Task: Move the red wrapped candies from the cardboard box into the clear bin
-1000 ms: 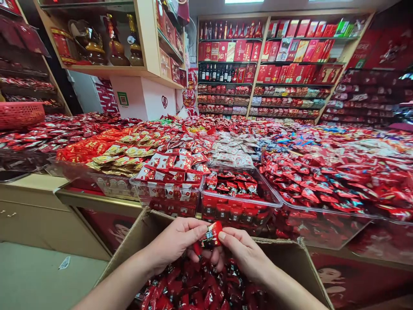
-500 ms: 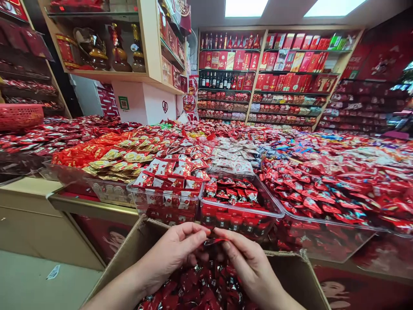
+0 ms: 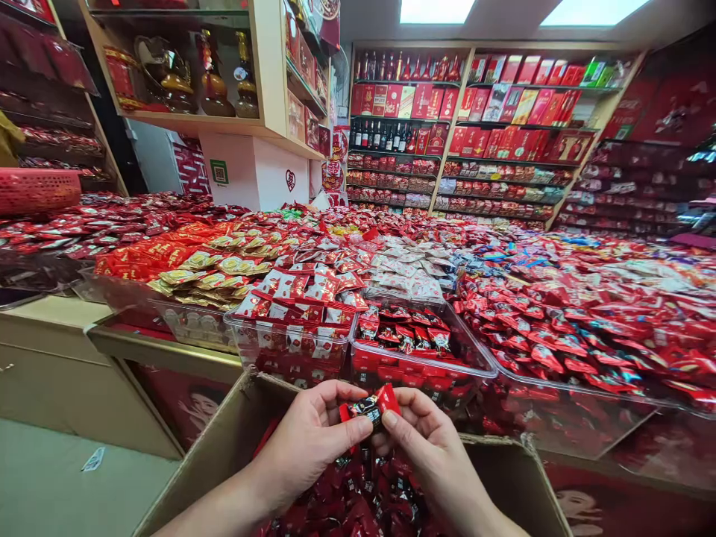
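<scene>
A small red and black wrapped packet (image 3: 369,407) is held up between both hands, its printed face showing. My left hand (image 3: 318,429) pinches it from the left, the thumb on its lower front. From the other side, my right hand (image 3: 422,432) grips its right end between thumb and fingers. Both hands are above an open cardboard box (image 3: 215,451) that holds many similar dark red packets (image 3: 363,503). Just beyond the box stands a clear bin (image 3: 419,360) with rows of red and black packets inside.
Left of that bin stands another clear bin (image 3: 288,328) of red and white packets. Gold packets (image 3: 224,272) and a wide heap of red packets (image 3: 559,335) flank them. A pink basket (image 3: 39,190) sits far left.
The packet, earlier a thin red edge between my fingertips, now shows its printed front. My fingers have shifted their hold on it. The view has moved slightly.
</scene>
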Demonstrator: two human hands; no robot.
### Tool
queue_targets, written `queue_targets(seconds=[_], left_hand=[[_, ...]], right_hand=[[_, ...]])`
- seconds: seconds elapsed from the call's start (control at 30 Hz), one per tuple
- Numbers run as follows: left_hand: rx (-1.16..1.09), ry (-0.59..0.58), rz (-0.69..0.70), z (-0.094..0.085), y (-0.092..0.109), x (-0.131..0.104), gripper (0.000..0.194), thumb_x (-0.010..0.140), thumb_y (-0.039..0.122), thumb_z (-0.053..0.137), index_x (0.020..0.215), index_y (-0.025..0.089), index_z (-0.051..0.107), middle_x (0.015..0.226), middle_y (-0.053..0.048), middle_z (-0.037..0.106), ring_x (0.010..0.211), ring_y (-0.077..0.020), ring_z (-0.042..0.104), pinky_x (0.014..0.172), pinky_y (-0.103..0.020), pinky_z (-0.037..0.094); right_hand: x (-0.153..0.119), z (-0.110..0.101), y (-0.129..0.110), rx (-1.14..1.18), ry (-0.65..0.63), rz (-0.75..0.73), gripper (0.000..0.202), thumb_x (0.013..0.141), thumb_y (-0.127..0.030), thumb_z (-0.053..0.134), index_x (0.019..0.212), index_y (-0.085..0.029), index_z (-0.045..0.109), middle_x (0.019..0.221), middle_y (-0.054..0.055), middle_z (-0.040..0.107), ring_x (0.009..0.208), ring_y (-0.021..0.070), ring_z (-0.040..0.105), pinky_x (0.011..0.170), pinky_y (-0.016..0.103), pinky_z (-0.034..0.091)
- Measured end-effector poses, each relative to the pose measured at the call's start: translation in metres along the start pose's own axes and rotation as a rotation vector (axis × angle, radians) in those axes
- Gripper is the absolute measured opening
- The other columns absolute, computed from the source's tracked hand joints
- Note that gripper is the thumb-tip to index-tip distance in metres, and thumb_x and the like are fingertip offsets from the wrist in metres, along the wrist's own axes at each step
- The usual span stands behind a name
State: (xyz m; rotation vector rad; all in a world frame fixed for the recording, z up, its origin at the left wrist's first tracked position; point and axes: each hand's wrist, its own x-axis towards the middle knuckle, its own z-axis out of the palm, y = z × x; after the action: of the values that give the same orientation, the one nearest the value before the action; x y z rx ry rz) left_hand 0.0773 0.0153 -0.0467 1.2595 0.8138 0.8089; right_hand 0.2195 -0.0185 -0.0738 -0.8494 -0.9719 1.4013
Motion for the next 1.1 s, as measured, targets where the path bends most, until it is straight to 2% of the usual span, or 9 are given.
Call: queue_targets(seconds=[0.13, 0.2, 0.33, 0.4, 0.5, 0.63, 0.77, 0.97, 1.1], left_hand=[[0.097, -0.037, 0.091, -0.003, 0.006, -0.003, 0.025, 0.069, 0.029, 0.063, 0.086, 0.017, 0.048, 0.08, 0.0, 0.06, 0.074, -0.0126, 0.056, 0.066, -0.023, 0.046], [0.291, -0.028, 0.194, -0.014, 0.014, -0.003, 0.023, 0.074, 0.032, 0.057, 0.091, 0.019, 0.049, 0.084, -0.001, 0.058, 0.078, -0.0141, 0.055, 0.069, -0.025, 0.044], [0.942, 0.002, 0.362, -0.052, 0.029, 0.005, 0.014, 0.077, 0.029, 0.05, 0.086, 0.02, 0.056, 0.08, 0.0, 0.058, 0.073, -0.0149, 0.053, 0.067, -0.025, 0.041], [1.07, -0.031, 0.383, -0.069, 0.028, 0.009, 0.014, 0.079, 0.027, 0.046, 0.081, 0.02, 0.058, 0.077, 0.0, 0.059, 0.071, -0.0147, 0.054, 0.065, -0.024, 0.04], [1.06, 0.005, 0.381, -0.082, 0.02, 0.013, 0.015, 0.08, 0.026, 0.044, 0.082, 0.02, 0.057, 0.079, 0.0, 0.06, 0.074, -0.0144, 0.055, 0.068, -0.022, 0.04], [1.014, 0.071, 0.417, -0.084, 0.011, 0.012, 0.013, 0.081, 0.025, 0.044, 0.082, 0.02, 0.056, 0.078, 0.0, 0.059, 0.073, -0.014, 0.055, 0.067, -0.022, 0.041], [0.99, 0.063, 0.456, -0.086, 0.006, 0.013, 0.012, 0.082, 0.023, 0.043, 0.083, 0.019, 0.055, 0.078, -0.001, 0.057, 0.072, -0.0134, 0.054, 0.067, -0.021, 0.041], [1.002, 0.056, 0.468, -0.092, -0.001, 0.017, 0.011, 0.083, 0.022, 0.043, 0.084, 0.02, 0.053, 0.077, -0.001, 0.055, 0.072, -0.0135, 0.053, 0.066, -0.022, 0.041], [0.999, 0.051, 0.463, -0.093, -0.002, 0.017, 0.011, 0.083, 0.021, 0.043, 0.085, 0.02, 0.053, 0.077, -0.001, 0.055, 0.071, -0.0136, 0.053, 0.065, -0.022, 0.041]], right_hand=[[-0.004, 0.003, -0.013, -0.029, -0.008, 0.024, 0.022, 0.07, -0.033, 0.063, 0.078, -0.017, 0.051, 0.066, -0.002, 0.052, 0.056, 0.0084, 0.049, 0.055, 0.023, 0.042], [0.002, -0.001, -0.035, -0.199, 0.027, -0.091, 0.02, 0.072, -0.034, 0.06, 0.078, -0.018, 0.05, 0.068, -0.002, 0.053, 0.059, 0.0098, 0.05, 0.057, 0.024, 0.042], [0.045, -0.02, -0.089, -0.582, 0.189, -0.495, 0.023, 0.073, -0.03, 0.057, 0.091, -0.021, 0.046, 0.081, 0.001, 0.057, 0.072, 0.0126, 0.053, 0.064, 0.026, 0.043], [0.078, -0.028, -0.102, -0.76, 0.191, -0.433, 0.028, 0.075, -0.03, 0.053, 0.098, -0.02, 0.039, 0.078, 0.0, 0.056, 0.065, 0.0115, 0.053, 0.058, 0.025, 0.043], [0.125, -0.03, -0.097, -0.958, 0.135, -0.195, 0.03, 0.075, -0.026, 0.051, 0.099, -0.016, 0.037, 0.065, -0.003, 0.053, 0.05, 0.0094, 0.051, 0.048, 0.024, 0.041], [0.158, -0.023, -0.073, -1.114, 0.043, -0.094, 0.029, 0.067, -0.018, 0.059, 0.091, -0.015, 0.044, 0.058, -0.005, 0.052, 0.045, 0.0082, 0.048, 0.044, 0.022, 0.038], [0.161, -0.021, -0.066, -1.283, -0.016, -0.085, 0.031, 0.062, -0.017, 0.064, 0.089, -0.016, 0.049, 0.064, -0.003, 0.055, 0.05, 0.0097, 0.049, 0.047, 0.022, 0.037], [0.156, -0.021, -0.07, -1.509, -0.055, -0.173, 0.023, 0.064, -0.023, 0.064, 0.084, -0.014, 0.059, 0.086, 0.008, 0.057, 0.079, 0.0199, 0.053, 0.065, 0.028, 0.039], [0.156, -0.019, -0.067, -1.614, -0.129, -0.206, 0.013, 0.07, -0.025, 0.057, 0.074, -0.015, 0.064, 0.085, 0.009, 0.056, 0.078, 0.0198, 0.054, 0.067, 0.028, 0.038]])
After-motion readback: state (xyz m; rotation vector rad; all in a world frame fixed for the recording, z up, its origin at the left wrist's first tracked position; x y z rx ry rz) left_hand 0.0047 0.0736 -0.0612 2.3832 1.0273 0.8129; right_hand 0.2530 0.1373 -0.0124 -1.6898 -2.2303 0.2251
